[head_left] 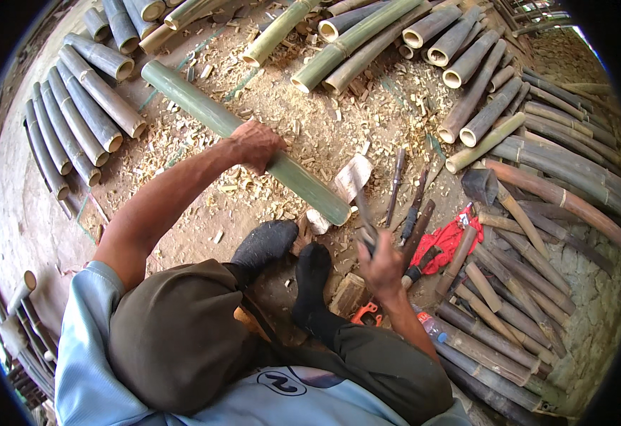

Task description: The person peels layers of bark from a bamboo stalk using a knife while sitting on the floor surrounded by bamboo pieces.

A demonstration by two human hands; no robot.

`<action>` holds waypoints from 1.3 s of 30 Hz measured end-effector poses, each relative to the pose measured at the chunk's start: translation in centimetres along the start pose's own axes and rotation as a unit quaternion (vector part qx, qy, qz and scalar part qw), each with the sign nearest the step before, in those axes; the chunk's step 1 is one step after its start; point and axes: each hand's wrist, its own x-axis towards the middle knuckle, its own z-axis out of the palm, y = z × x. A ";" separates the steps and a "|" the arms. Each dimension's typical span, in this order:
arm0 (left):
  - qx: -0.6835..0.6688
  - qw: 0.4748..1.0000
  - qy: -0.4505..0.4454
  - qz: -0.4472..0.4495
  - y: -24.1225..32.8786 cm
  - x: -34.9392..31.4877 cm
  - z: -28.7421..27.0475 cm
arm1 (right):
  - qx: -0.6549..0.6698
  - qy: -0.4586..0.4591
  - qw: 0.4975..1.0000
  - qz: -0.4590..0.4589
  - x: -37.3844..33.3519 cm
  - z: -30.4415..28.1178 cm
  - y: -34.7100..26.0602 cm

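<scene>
A thick green bamboo pole (309,190) slants from the upper left down toward my feet. My left hand (257,145) is wrapped round it near its middle. Beside its lower end, my right hand (381,268) is closed on a knife (366,215). The blade is blurred and points up and away from me, and its contact with the pole cannot be made out. A pale chunk of wood (353,177) lies by the pole's lower end, and another light piece shows just under that end. My dark-socked feet (266,241) are close by.
Wood shavings (197,153) cover the floor. Cut bamboo lengths (76,121) lie in rows at left, top and right. Dark-handled tools (415,195), a red cloth (447,241), an orange tool part (367,312), a wood block (349,293) and a plastic bottle (432,330) lie at right.
</scene>
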 end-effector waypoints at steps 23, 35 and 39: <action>0.012 0.999 0.037 -0.009 -0.5 -0.9 1.2 | 0.103 0.131 0.978 -0.124 0.7 -1.8 -2.1; 0.039 0.961 0.272 0.030 -0.4 -2.9 3.9 | 0.127 0.113 0.979 -0.111 0.9 -3.3 -3.6; 0.027 0.960 0.276 0.050 0.7 -1.1 3.1 | -0.113 -0.110 0.985 0.064 0.7 2.2 3.8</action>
